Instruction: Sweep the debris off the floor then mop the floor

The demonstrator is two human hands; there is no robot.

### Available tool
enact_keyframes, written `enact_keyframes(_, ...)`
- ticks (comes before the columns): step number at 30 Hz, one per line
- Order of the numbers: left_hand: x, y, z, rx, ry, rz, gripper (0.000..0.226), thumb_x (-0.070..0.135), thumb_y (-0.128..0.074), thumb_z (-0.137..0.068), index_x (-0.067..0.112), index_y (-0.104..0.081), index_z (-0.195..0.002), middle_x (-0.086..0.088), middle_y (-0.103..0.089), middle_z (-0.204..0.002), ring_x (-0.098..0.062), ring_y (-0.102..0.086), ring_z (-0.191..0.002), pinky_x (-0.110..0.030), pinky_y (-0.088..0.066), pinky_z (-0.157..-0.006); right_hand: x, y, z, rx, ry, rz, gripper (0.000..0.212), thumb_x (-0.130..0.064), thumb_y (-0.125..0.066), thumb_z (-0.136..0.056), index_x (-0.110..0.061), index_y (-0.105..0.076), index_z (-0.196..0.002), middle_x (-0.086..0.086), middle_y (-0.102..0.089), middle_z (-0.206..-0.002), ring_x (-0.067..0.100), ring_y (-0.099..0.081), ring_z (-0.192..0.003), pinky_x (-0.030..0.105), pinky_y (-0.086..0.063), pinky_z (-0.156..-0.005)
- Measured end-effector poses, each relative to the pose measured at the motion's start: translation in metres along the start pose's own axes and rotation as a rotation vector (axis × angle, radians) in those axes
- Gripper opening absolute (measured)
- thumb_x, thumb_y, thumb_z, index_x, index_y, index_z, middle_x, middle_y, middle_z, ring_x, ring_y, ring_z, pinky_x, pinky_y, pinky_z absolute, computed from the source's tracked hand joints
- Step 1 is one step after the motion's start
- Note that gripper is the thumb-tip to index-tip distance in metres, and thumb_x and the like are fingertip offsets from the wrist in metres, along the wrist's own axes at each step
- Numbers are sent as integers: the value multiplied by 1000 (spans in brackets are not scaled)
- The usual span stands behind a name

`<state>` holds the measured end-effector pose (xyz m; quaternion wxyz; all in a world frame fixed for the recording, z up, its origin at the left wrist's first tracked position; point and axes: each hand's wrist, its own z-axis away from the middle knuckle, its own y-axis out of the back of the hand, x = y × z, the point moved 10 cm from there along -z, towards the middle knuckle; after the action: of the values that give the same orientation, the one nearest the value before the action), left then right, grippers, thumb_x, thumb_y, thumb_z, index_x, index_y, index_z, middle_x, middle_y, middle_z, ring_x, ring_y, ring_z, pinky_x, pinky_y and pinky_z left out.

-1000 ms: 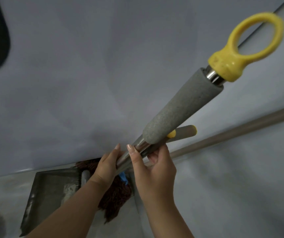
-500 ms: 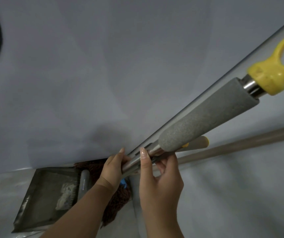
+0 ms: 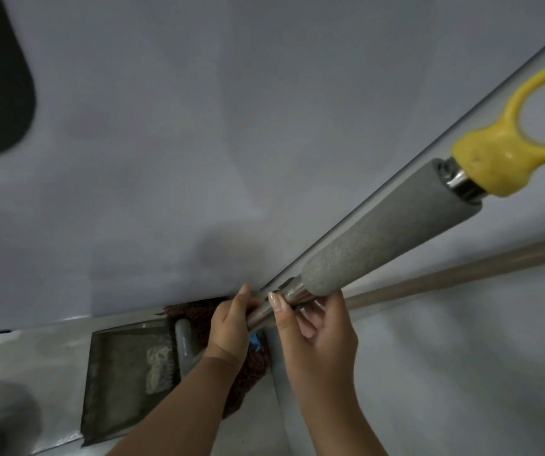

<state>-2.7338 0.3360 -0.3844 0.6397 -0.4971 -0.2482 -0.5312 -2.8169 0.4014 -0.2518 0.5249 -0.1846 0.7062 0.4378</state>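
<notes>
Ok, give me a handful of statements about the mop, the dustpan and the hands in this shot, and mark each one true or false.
1. Both hands hold the mop handle's metal shaft below the grey foam grip. True: left hand, right hand.
2. The hanging loop at the handle's top end is blue. False: it is yellow.
3. The dustpan lies on the floor and holds some pale debris. True.
4. The mop head is white. False: it is dark reddish brown.
5. The right hand grips the foam grip itself. False: it holds the metal shaft just below the foam.
</notes>
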Motion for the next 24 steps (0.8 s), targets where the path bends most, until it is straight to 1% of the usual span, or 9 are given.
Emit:
enact_keyframes(3, -1, 1, -5, 12, 34, -40, 53, 6, -37, -97, 31, -61, -57, 24, -58, -43, 20, -51, -48, 2, -36, -48, 0, 0, -5, -1, -5, -2, 52, -34, -75, -69, -14, -59, -114, -1, -69, -109, -1, -65, -98, 11, -53, -81)
enact_keyframes(5, -2, -5, -11, -27, 83, -84, 45, 12, -40, -97, 20, -60, -58, 6, -60, -50, 7, -56, -48, -11, -43, -56, 2, 1, -9, 3, -10, -15, 51, -29, -77, -73, -16, -57, -118, -3, -67, -112, -5, -63, -100, 6, -50, -81)
enact_keyframes(7, -9, -13, -15, -96, 109, -171, 41, 25, -43, -97, 21, -64, -62, 2, -62, -66, -9, -60, -69, -25, -41, -72, 7, 1, -11, 5, -25, -1, 50, -26, -73, -78, -15, -55, -124, -6, -64, -116, -4, -61, -105, 2, -47, -81)
enact_keyframes(9, -14, -11, -11, -124, 133, -312, 39, 39, -41, -97, 28, -65, -68, 2, -64, -81, -16, -58, -86, -29, -39, -82, 16, 4, -11, 4, -66, 41, 47, -29, -68, -82, -16, -56, -125, -8, -64, -116, 0, -60, -107, -5, -42, -76)
enact_keyframes(13, 11, 15, 8, -175, 143, -375, 43, 42, -31, -99, 21, -67, -100, -6, -67, -110, -23, -58, -111, -41, -37, -104, 21, -3, -6, -69, -238, 181, 41, -43, -56, -89, -24, -55, -125, -11, -62, -107, 7, -59, -102, -7, -37, -59)
enact_keyframes(15, 30, 30, 17, -151, 146, -403, 40, 43, -33, -98, 21, -66, -97, -2, -68, -100, -20, -60, -107, -34, -39, -100, 20, -6, -2, -114, -338, 201, 45, -47, -49, -92, -22, -51, -129, -4, -61, -116, 14, -57, -106, 5, -38, -59)
enact_keyframes(17, 43, 33, 36, -182, 161, -486, 41, 42, -31, -98, 21, -66, -97, 1, -67, -93, -13, -61, -97, -26, -39, -85, 21, -1, 10, -155, -429, 253, 52, -49, -43, -94, -15, -47, -133, 3, -56, -130, 21, -53, -118, 20, -37, -74)
enact_keyframes(21, 89, 38, 73, -222, 109, -501, 44, 37, -29, -100, 14, -66, -103, -3, -68, -97, -9, -59, -91, -24, -39, -75, 4, -8, 38, -203, -506, 243, 57, -49, -39, -96, -11, -45, -138, 8, -49, -139, 26, -45, -128, 28, -37, -96)
enact_keyframes(24, 134, 46, 89, -234, 35, -526, 44, 33, -30, -100, 9, -67, -100, -9, -69, -97, -12, -59, -90, -21, -41, -74, -34, -23, 49, -220, -489, 195, 45, -47, -40, -96, -14, -59, -120, 5, -59, -116, 25, -52, -116, 27, -39, -84)
